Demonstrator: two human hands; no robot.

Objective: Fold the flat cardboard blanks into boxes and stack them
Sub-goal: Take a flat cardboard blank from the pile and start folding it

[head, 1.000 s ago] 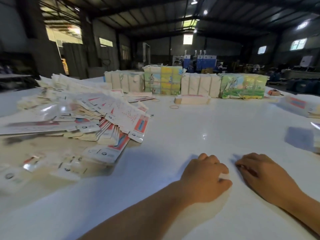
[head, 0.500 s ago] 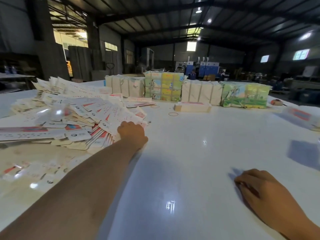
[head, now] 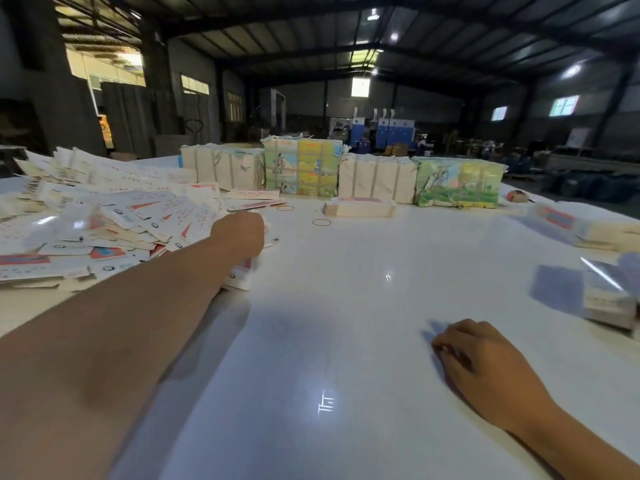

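Grabbing the next blank off the pile

Far left there's the big messy heap of flat blanks [head: 114, 216], fanned out so an edge is easy to catch. The left hand [head: 242, 233] is stretched out to the heap's right edge, on a blank; can't tell if the fingers have closed on it, they're hidden behind the knuckles. Bundled packs [head: 301, 168] line the far side of the white table [head: 346, 323]. The right hand [head: 485, 368] rests near right, fingers loosely curled, holding nothing, probably waiting to help fold.

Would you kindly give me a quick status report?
Left hand on blank pile, grip unclear. Right hand resting on table, holding nothing. Nothing in the way.
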